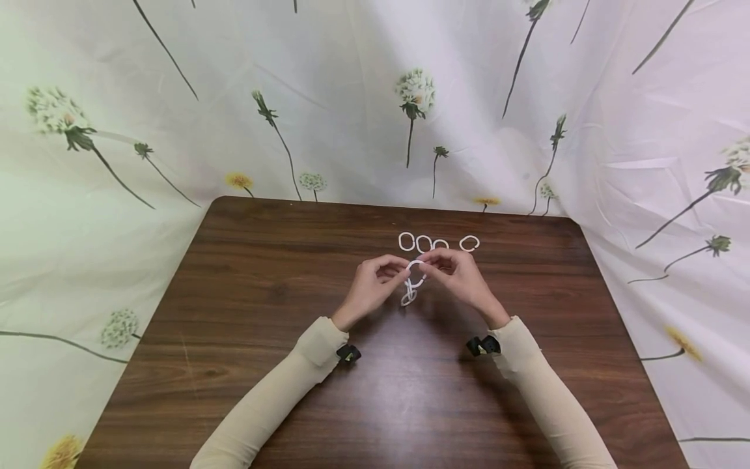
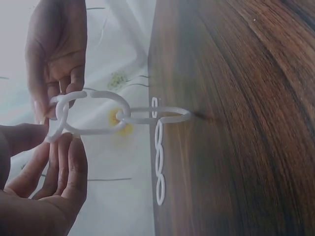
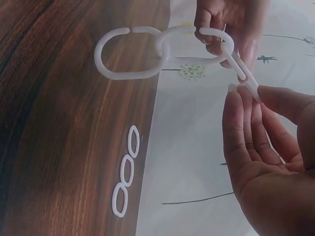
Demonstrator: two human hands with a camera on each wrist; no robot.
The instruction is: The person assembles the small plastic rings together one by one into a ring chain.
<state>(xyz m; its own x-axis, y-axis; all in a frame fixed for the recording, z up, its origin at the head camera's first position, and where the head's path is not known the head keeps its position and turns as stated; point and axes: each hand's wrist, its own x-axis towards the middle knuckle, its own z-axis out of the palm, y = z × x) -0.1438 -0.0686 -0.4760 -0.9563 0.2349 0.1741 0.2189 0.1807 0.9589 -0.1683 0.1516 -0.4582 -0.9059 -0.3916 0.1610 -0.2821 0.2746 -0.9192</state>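
Note:
Pinched between thumb and fingers of my left hand (image 1: 370, 286) is one side of a white plastic chain link (image 1: 416, 262). The other side of this link is pinched by my right hand (image 1: 459, 277). A second white link (image 2: 96, 132) hangs from it, with a small gap showing in its side. From that one hangs a third link (image 3: 130, 76), which also has a gap. The three joined links are held up above the tabletop, between the two hands. Parts of the top link are hidden behind the fingertips.
Several loose white links lie in a row on the brown wooden table (image 1: 258, 293), beyond the hands. One loose link (image 1: 469, 243) lies apart to the right. A flower-patterned cloth (image 1: 351, 117) hangs behind the table and at its sides.

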